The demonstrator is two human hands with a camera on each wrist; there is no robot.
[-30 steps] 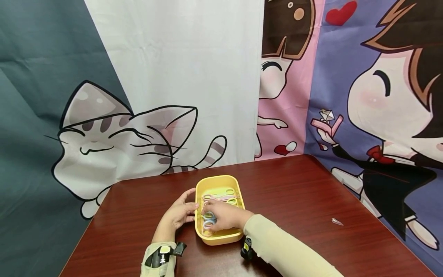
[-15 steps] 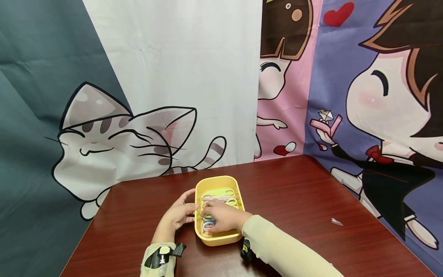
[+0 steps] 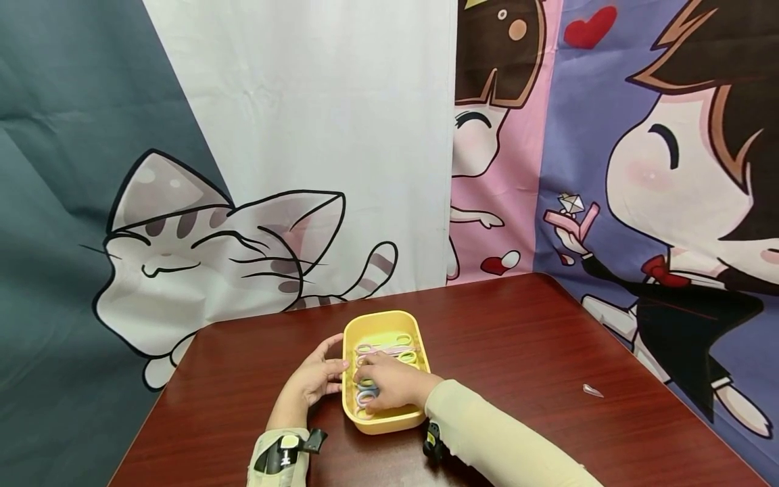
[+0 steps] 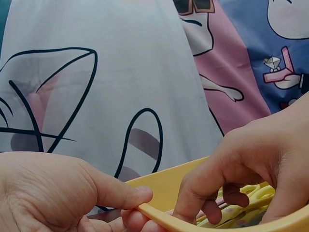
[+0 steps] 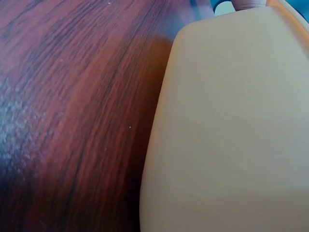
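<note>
A yellow plastic box [image 3: 392, 423] stands on the table, holding several small scissors with pastel handles. At its left side my left hand [image 3: 313, 379] pinches the rim; in the left wrist view the thumb [image 4: 140, 194] lies over the edge with fingertips below it outside. My right hand [image 3: 392, 382] reaches into the box from the right, fingers bent down around blue-handled scissors [image 3: 366, 398]. Whether those fingers grip the scissors is hidden. Pink-handled scissors [image 3: 365, 349] and yellow-handled scissors [image 3: 406, 357] lie farther back. The right wrist view shows only the box's outer wall [image 5: 231, 121] and the tabletop.
A reddish-brown wooden table [image 3: 487, 338] carries the box. To the right lies a small clear pointed piece [image 3: 592, 390]. Behind the table hangs a cartoon-printed cloth [image 3: 341, 135].
The right hand has shifted slightly left and down over the blue-handled scissors. My left hand stays at the box's rim. The head view has drifted a little.
</note>
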